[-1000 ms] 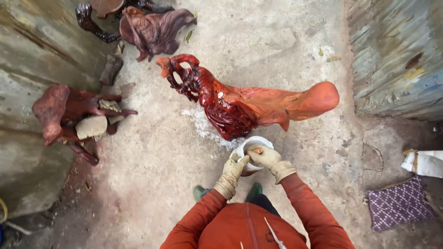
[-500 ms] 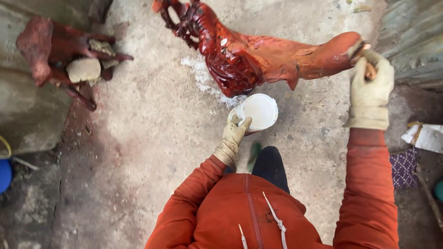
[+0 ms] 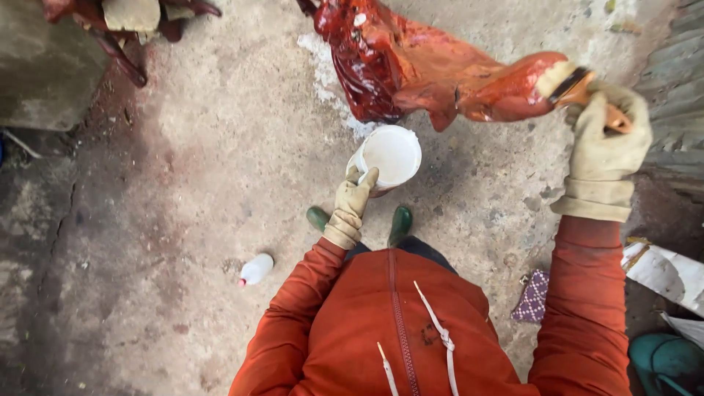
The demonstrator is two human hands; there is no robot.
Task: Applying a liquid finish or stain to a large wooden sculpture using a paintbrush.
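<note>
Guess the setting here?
Likely an outdoor woodcarving yard: rough concrete floor, a glossy red carving being brushed by the right hand, another carving nearby; left hand holds a white cup.

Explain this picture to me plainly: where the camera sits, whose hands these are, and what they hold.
The camera sits on the person's head and looks straight down, so the orange jacket and green boots are their own. Both hands wear pale work gloves. The left hand holds a white tub at its rim. The right hand grips a brush, its bristles against the tip of a glossy red carved wooden piece. This stands on a rough concrete floor. A small white bottle lies on the floor to the left.
</note>
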